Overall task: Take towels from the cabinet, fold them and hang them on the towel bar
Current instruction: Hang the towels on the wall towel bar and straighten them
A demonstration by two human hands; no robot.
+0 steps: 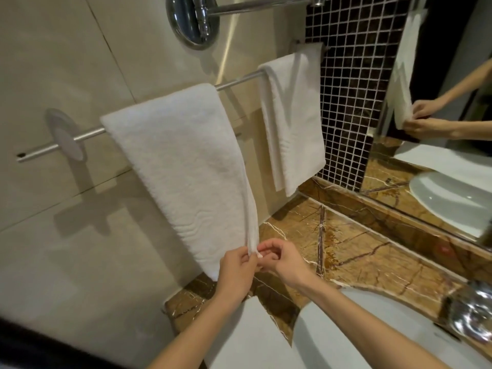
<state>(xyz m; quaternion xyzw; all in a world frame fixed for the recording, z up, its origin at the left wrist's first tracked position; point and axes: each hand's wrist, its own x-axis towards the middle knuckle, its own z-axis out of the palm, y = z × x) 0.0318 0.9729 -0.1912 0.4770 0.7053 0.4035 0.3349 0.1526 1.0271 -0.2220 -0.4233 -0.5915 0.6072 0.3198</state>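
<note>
Terry-cloth towel (181,166) (matt) – brushed-metal bar (239,81)

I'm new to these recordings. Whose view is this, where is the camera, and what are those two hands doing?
There is no machine here. A person wears one wide-angle camera on the head, looking down at their own bare hands. Two white towels hang over the towel bar: a near towel and a far towel. The left hand and right hand both pinch the near towel's lower corner. Below lie a marble counter and a white sink. The mirror at right repeats the scene.
</note>
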